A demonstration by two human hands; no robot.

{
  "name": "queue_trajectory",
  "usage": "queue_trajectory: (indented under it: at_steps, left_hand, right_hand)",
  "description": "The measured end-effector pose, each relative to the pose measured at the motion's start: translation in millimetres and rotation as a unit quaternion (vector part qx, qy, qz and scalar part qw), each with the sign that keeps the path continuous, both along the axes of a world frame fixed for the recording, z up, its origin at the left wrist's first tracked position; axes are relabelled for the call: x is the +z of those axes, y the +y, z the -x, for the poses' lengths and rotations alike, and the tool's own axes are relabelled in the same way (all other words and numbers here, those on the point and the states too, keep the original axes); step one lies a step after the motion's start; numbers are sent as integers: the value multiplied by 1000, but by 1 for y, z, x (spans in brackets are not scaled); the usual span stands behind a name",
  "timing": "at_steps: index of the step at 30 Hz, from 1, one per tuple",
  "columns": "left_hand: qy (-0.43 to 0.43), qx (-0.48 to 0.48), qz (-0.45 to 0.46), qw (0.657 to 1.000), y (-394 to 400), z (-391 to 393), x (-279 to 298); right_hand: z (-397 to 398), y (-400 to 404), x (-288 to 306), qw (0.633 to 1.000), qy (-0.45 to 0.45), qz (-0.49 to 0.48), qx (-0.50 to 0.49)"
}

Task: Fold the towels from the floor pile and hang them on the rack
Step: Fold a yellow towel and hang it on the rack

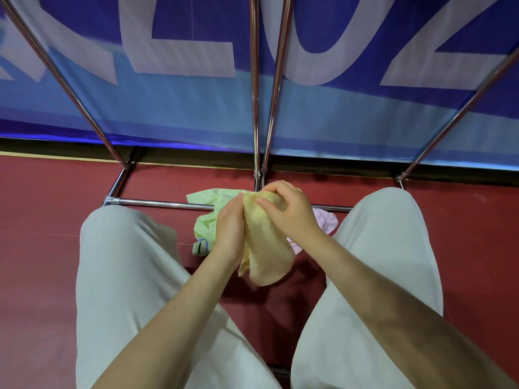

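Gripping yellow towel (266,248) top edge, both hands (259,217), above floor (42,220)

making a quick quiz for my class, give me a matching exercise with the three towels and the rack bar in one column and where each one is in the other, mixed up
Things:
1. yellow towel
2. green towel
3. pink towel
4. rack bar

Places:
A. on the floor, left of the hands
B. low across the floor, between the knees
C. held up in both hands
D. on the floor, mostly hidden behind the right forearm

Pairs: 1-C, 2-A, 3-D, 4-B
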State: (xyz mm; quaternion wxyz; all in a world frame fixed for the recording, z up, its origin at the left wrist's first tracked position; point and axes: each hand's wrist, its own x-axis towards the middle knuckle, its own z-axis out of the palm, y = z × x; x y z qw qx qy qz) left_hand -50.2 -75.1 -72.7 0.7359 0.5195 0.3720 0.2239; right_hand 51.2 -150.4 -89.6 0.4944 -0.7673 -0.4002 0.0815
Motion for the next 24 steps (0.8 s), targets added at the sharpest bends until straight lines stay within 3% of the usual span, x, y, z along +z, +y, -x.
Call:
queue_trajectory:
  at_steps: [6,10,15,24]
  left_hand:
    - [18,27,26,999,-9,-3,-4]
    - [60,6,-43,997,-10,-4,-3]
    - [21,-64,-126,990,-11,-1,-9]
    - [12,-64,-114,991,-8,1,-13]
  right_hand:
    - [4,-2,-2,996,85,-34,-11]
    - [3,-3,-1,991,121,-47,-33]
    - [5,-6,1,981,183,-59,-28]
    - [2,-10,-1,976,207,-62,-27]
